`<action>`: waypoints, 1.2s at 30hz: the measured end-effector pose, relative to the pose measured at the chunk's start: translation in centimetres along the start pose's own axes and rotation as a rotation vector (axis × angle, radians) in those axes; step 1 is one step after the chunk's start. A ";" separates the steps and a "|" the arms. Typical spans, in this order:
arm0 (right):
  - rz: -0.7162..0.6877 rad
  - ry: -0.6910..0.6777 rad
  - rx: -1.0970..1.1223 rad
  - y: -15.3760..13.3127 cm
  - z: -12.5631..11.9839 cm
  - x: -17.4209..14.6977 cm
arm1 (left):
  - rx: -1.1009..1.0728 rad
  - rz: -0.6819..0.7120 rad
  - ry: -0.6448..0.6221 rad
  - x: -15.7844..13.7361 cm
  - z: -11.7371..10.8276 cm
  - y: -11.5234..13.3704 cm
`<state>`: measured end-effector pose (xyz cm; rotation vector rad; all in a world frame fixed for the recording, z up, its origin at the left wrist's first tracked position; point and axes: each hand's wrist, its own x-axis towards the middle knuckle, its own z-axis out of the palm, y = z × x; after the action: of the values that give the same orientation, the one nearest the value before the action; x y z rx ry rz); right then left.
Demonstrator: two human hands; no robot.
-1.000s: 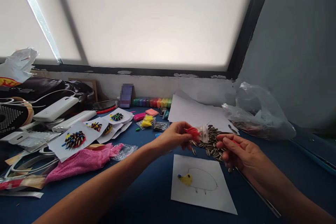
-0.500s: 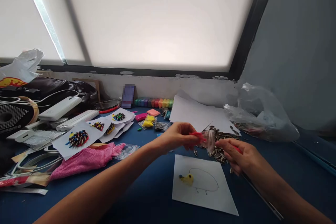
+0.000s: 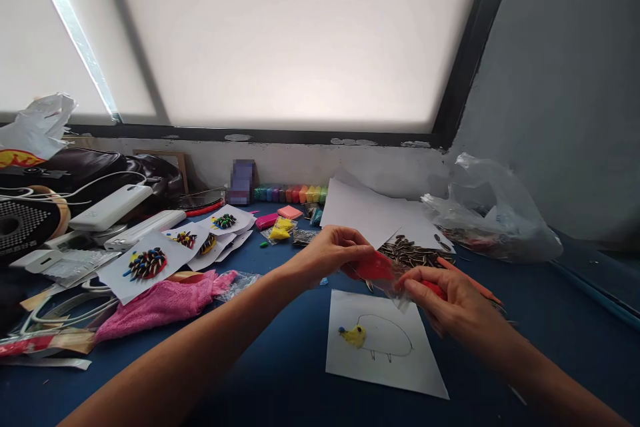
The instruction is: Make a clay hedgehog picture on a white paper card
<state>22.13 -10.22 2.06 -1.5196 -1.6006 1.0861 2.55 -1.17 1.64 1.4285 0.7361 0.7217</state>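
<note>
The red packet (image 3: 376,268), which looks like soft clay in thin clear film, is held in the air between the two hands, just above the far edge of the drawing paper (image 3: 387,367). The left hand (image 3: 334,255) pinches its red part between thumb and fingers. The right hand (image 3: 443,293) has its fingertips at the loose clear end and curls round a smaller red lump (image 3: 435,289); whether those fingertips firmly grip the film, I cannot tell.

To handle the film well, hold the red part lightly so it is not squashed, and work the clear end with the fingertips alone. The lump is best kept in the curl of the fingers, off the film. Short, gentle pulls should be safer than one hard tug, which could tear the plastic.

Just beyond the hands, the striped seeds (image 3: 407,250) lie in a loose heap, with an orange stick (image 3: 470,280) beside them; keeping the elbows low should avoid scattering either.
</note>
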 end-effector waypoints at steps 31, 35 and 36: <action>-0.031 0.157 0.118 0.4 0.1 -0.9 | 0.781 0.074 0.059 -1.2 -3.5 2.2; -0.104 0.199 0.080 0.0 1.0 -1.2 | 0.109 -0.008 -0.354 -1.7 1.0 1.0; -0.117 0.208 0.066 -0.1 1.1 -1.3 | 0.037 -0.002 -0.367 -1.7 1.6 0.6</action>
<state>21.20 -11.67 1.81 -1.4269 -1.4765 0.8781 2.77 -3.49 2.30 1.5391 0.4668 0.4276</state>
